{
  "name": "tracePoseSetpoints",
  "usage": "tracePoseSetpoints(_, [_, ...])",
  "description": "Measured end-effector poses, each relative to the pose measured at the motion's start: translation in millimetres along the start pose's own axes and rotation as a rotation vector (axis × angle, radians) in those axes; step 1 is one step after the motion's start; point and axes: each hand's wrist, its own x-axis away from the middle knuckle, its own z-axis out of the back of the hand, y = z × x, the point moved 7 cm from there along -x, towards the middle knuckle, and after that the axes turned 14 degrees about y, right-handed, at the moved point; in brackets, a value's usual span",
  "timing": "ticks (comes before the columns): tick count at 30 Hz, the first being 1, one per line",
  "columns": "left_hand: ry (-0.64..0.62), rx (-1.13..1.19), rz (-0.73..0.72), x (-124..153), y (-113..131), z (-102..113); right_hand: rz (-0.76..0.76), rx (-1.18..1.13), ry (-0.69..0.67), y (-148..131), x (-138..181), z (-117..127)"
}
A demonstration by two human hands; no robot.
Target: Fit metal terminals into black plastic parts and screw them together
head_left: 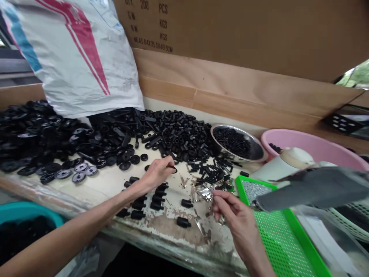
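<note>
My left hand is closed over a black disc, whose dark edge shows at both sides of the fingers. Just below it, several black cylindrical parts with narrow ends lie in loose rows. My right hand has thumb and forefinger pinched at a heap of shiny metal strips; what is between the fingertips is too small to make out. Two more black cylinders, one upper and one lower, lie between the hands. Short black pins are scattered behind the strips.
Black discs and short tubes are piled behind, under a white sack. At right are a steel bowl, a pink basin, a green tray and a grey tool. A teal tub sits lower left.
</note>
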Motion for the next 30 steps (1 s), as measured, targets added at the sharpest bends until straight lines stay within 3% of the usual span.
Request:
tracePoseSetpoints(2, [0.0,0.137,0.068,12,13,2,-0.016,-0.046,0.039,1,-3,-1])
tracePoseSetpoints(4, [-0.036,0.422,0.25,30,20,-2,-0.041,-0.067,0.059,4,-4,-1])
tracePoseSetpoints(7, [-0.155,0.867,0.567,62,28,-20,-0.095,-0.108,0.021,6,1,-4])
tracePoseSetpoints(9, [-0.226,1.009,0.664,80,37,-33,-0.081,-0.111,0.021,2,8,-6])
tracePoseSetpoints(15, [-0.272,1.17,0.718,103,60,-53,0.216,0.05,0.085,-23,30,-11])
tracePoseSetpoints(23, [-0.215,1.086,0.69,107,69,-51,0.1,0.088,-0.059,-12,40,-12])
tracePoseSetpoints(30, [-0.205,1.087,0.746,107,70,-46,0.265,0.114,0.049,-23,44,-5])
